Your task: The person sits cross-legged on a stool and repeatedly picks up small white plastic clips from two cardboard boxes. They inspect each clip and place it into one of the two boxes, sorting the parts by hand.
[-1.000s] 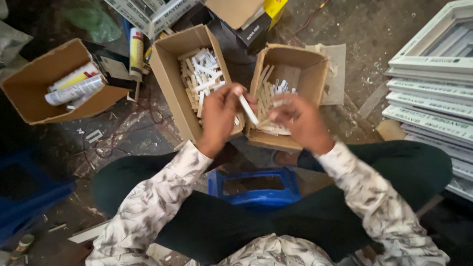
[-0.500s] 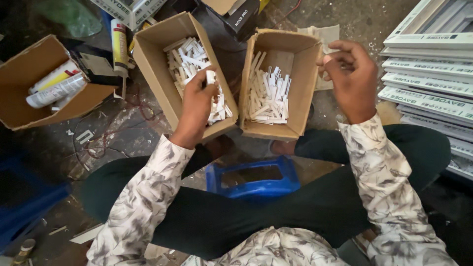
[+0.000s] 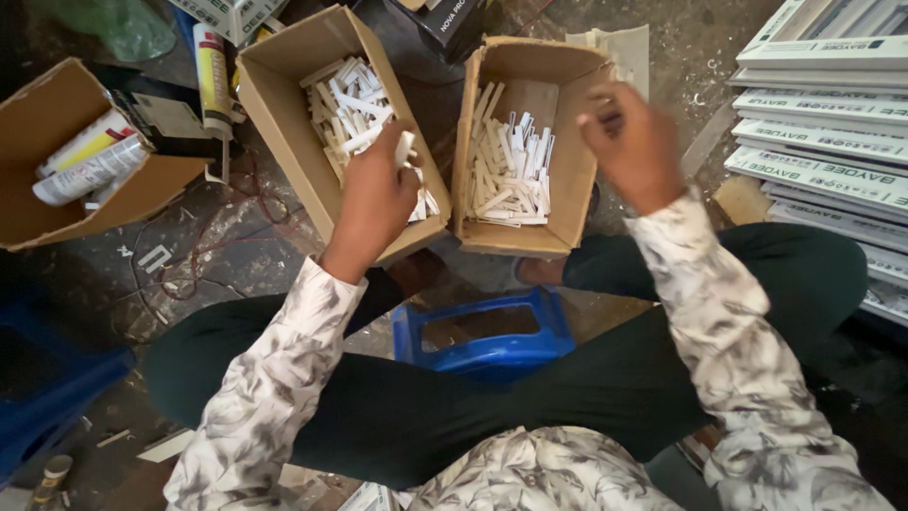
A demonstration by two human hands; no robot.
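White plastic strips (image 3: 364, 99) are pinched by left hand (image 3: 375, 194) inside a cardboard box (image 3: 284, 104) on the dirty concrete floor (image 3: 203, 241); right hand (image 3: 636, 142) blurred, grip cannot be told.

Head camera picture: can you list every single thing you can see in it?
open brown cardboard boxes: three; two ahead, one far left
small white plastic strips: many, loose in the two boxes ahead
white and yellow sealant tubes: about three, in and beside the far-left box
blue plastic stool: one, between the legs
stacked white window frame sections: several, on the right
blue plastic crate: one, lower left
green plastic bag: one, top left
left hand: over the middle box, gripping a white strip
right hand: blurred, above the right box's edge; contents unclear
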